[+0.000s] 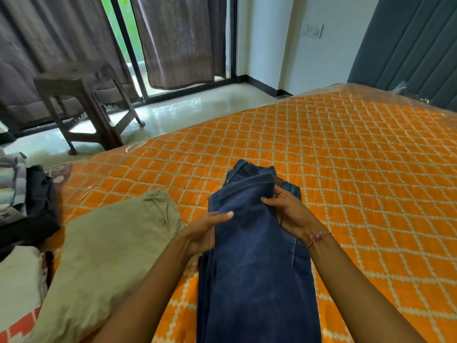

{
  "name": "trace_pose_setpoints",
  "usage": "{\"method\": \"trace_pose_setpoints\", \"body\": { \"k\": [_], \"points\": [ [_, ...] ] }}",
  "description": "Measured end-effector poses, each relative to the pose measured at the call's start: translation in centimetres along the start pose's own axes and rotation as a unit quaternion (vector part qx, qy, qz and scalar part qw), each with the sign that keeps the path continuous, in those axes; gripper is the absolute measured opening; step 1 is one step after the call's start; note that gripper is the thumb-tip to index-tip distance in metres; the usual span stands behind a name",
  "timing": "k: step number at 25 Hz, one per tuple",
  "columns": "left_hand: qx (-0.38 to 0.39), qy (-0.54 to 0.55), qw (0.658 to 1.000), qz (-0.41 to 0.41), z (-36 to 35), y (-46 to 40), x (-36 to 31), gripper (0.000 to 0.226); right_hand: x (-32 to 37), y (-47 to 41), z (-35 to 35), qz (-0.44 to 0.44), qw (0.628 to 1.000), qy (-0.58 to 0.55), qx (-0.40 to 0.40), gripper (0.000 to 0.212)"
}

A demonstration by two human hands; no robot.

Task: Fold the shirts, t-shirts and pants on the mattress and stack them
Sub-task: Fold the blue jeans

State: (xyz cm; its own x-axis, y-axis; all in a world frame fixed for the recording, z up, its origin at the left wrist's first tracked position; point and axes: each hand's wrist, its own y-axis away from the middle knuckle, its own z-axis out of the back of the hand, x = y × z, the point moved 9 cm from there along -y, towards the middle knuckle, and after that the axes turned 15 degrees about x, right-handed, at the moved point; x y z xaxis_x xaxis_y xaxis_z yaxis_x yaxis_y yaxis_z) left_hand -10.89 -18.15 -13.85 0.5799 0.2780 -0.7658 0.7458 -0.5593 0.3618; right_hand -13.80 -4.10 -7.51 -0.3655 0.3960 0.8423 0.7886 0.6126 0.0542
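Dark blue jeans (254, 256) are laid lengthwise on the orange mattress (358, 169), running from 6 o'clock toward the centre. Their far end, folded back, is gripped from both sides: the left hand (205, 231) clasps the 9 o'clock edge with the thumb on top, and the right hand (289, 214) clutches the 3 o'clock edge. Khaki trousers (106, 251) lie just beside the jeans at 8 o'clock. Dark and pale clothes (27, 201) are heaped at 9 o'clock. A wooden chair (84, 100) stands at 10 o'clock.
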Motion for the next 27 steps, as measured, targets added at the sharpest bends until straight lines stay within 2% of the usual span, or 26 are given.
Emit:
{"method": "trace_pose_setpoints", "body": {
  "k": [1, 2, 3, 4, 5, 6, 7, 9, 10, 12, 14, 15, 16, 17, 18, 19, 20, 21, 22, 23, 24, 25, 26, 27],
  "points": [
    [-0.045, -0.007, 0.999, -0.029, 0.7, 0.1, -0.8, 0.025, 0.3, -0.8, 0.5, 0.001, 1.000, 0.006, -0.014, 0.035],
    [-0.124, -0.039, 0.989, -0.071, 1.9, 0.4, -1.9, 0.017, 0.1, -1.7, 1.6, -0.004, 0.998, 0.037, -0.049, 0.034],
    [-0.223, -0.104, 0.965, -0.089, 4.1, 0.5, -2.7, 0.015, -0.3, -2.5, 3.1, -0.023, 0.987, 0.115, -0.108, 0.032],
    [-0.304, -0.198, 0.929, -0.073, 5.7, 0.4, -3.5, 0.014, -0.8, -3.1, 4.6, -0.064, 0.953, 0.239, -0.174, 0.030],
    [-0.355, -0.286, 0.890, -0.026, 6.7, 0.1, -3.8, 0.013, -1.5, -3.2, 5.9, -0.124, 0.892, 0.369, -0.231, 0.029],
    [-0.376, -0.320, 0.869, 0.031, 8.0, -0.5, -3.1, 0.010, -2.8, -3.3, 7.1, -0.182, 0.836, 0.448, -0.259, 0.031],
    [-0.373, -0.273, 0.885, 0.058, 9.4, -1.4, -2.0, 0.007, -4.1, -3.0, 8.0, -0.223, 0.819, 0.450, -0.278, 0.034],
    [-0.366, -0.159, 0.915, 0.055, 9.9, -1.7, -0.8, 0.013, -5.9, -2.4, 9.4, -0.238, 0.857, 0.336, -0.309, 0.032],
    [-0.378, -0.158, 0.912, 0.029, 9.4, -1.3, -1.4, 0.021, -6.0, -2.4, 9.8, -0.215, 0.879, 0.282, -0.318, 0.028],
    [-0.386, -0.182, 0.903, -0.044, 8.3, -1.1, -2.9, 0.038, -5.6, -3.0, 9.9, -0.164, 0.897, 0.262, -0.314, 0.021],
    [-0.371, -0.189, 0.905, -0.090, 6.7, -0.9, -3.2, 0.048, -3.4, -3.1, 8.1, -0.110, 0.866, 0.376, -0.310, 0.013],
    [-0.387, -0.223, 0.888, -0.110, 6.2, -0.4, -3.9, 0.046, -2.3, -2.6, 7.1, -0.076, 0.840, 0.434, -0.317, 0.009],
    [-0.404, -0.285, 0.859, -0.135, 5.2, -0.2, -5.3, 0.039, -1.3, -2.1, 6.6, -0.037, 0.829, 0.457, -0.319, 0.007],
    [-0.396, -0.330, 0.840, -0.170, 3.9, -0.4, -6.7, 0.030, -0.2, -1.4, 6.3, 0.012, 0.838, 0.438, -0.325, 0.006],
    [-0.372, -0.348, 0.837, -0.199, 2.5, -1.3, -7.9, 0.023, 0.7, -0.4, 6.6, 0.047, 0.855, 0.388, -0.343, 0.009],
    [-0.335, -0.342, 0.852, -0.211, 1.2, -2.6, -8.6, 0.019, 1.1, 0.7, 7.9, 0.052, 0.853, 0.356, -0.377, 0.011],
    [-0.305, -0.354, 0.861, -0.201, 0.3, -4.5, -8.7, 0.015, 1.4, 1.9, 9.5, 0.030, 0.840, 0.340, -0.421, 0.013],
    [-0.286, -0.384, 0.862, -0.167, -0.4, -6.1, -8.3, 0.011, 1.3, 2.9, 11.1, -0.034, 0.813, 0.359, -0.457, 0.019],
    [-0.279, -0.420, 0.856, -0.115, -0.3, -7.3, -7.2, 0.012, 0.4, 3.7, 12.3, -0.133, 0.785, 0.386, -0.466, 0.033],
    [-0.280, -0.437, 0.853, -0.057, 0.4, -8.1, -5.7, 0.014, -1.1, 4.2, 13.5, -0.202, 0.781, 0.373, -0.459, 0.053],
    [-0.282, -0.433, 0.856, -0.022, 0.9, -8.1, -4.7, 0.014, -2.6, 4.1, 14.2, -0.230, 0.808, 0.319, -0.439, 0.073],
    [-0.276, -0.422, 0.864, -0.011, 1.3, -8.1, -4.1, 0.011, -3.5, 3.5, 14.7, -0.195, 0.857, 0.232, -0.416, 0.085],
    [-0.274, -0.416, 0.867, -0.019, 1.7, -8.2, -4.0, 0.009, -3.6, 3.0, 14.9, -0.161, 0.882, 0.174, -0.406, 0.083],
    [-0.280, -0.420, 0.863, -0.030, 1.8, -8.1, -4.2, 0.010, -3.2, 2.9, 14.9, -0.137, 0.883, 0.178, -0.412, 0.067]
  ]
}}
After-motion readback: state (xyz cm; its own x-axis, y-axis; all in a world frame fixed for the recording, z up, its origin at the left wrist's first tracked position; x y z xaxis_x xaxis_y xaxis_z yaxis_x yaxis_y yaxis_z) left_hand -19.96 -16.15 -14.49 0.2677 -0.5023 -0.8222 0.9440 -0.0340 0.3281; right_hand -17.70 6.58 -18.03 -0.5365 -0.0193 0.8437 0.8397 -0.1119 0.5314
